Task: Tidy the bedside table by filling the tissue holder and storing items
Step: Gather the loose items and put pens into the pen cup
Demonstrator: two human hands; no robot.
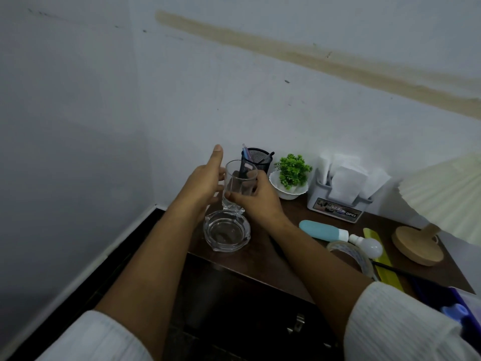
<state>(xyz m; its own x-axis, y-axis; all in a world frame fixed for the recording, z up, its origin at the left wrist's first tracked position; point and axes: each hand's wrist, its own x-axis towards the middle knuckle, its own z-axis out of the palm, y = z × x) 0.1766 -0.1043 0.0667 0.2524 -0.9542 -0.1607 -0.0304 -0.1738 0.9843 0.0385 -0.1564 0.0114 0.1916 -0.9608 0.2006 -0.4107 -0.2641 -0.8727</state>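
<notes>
- The right hand (251,198) grips a clear glass (240,178) at frame centre, thumb across the front and fingers curled round the back.
- The left hand (205,183) is open at the glass's left side with the thumb raised; I cannot tell whether it touches the glass.
- The glass stands upright just above a glass ashtray (226,234) on the table (263,256).
- A mesh pen pot (256,160) is behind the glass, and a plant (292,170) is to its right.
- The tissue holder (335,207), centre right, is stuffed with tissues (346,178).
- Below it lie a blue tube (322,230), a bulb (369,246), tape (351,252) and a ruler (374,237).
</notes>
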